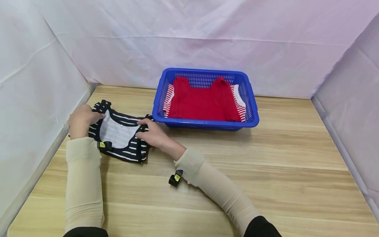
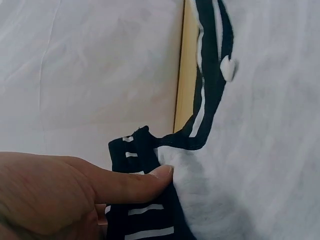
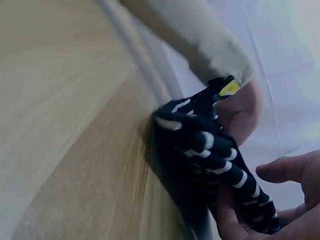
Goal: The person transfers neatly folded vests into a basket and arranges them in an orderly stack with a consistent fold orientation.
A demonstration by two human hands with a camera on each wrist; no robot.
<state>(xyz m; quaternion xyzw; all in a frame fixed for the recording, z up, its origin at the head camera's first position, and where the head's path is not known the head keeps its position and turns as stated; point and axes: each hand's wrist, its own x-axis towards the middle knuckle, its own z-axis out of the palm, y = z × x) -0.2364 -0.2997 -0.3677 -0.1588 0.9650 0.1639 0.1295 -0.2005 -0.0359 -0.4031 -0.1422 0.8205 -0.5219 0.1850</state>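
Observation:
A black-and-white striped shirt (image 1: 118, 131), with a plain white area in its middle, is at the left of the table. My left hand (image 1: 81, 120) pinches its left edge; in the left wrist view the thumb (image 2: 162, 172) lies on the striped cloth, with the other fingers mostly hidden behind it. At the opposite edge, beside the basket, my right hand (image 1: 152, 133) holds the shirt. The right wrist view has the striped cloth (image 3: 215, 155) raised in folds between that hand's thumb (image 3: 280, 170) and fingers.
A blue plastic basket (image 1: 207, 124) stands at the back of the wooden table (image 1: 281, 171). Inside it lie a red garment (image 1: 204, 103) and red-and-white striped cloth (image 1: 168, 98). White sheeting (image 1: 192, 19) walls the back and both sides.

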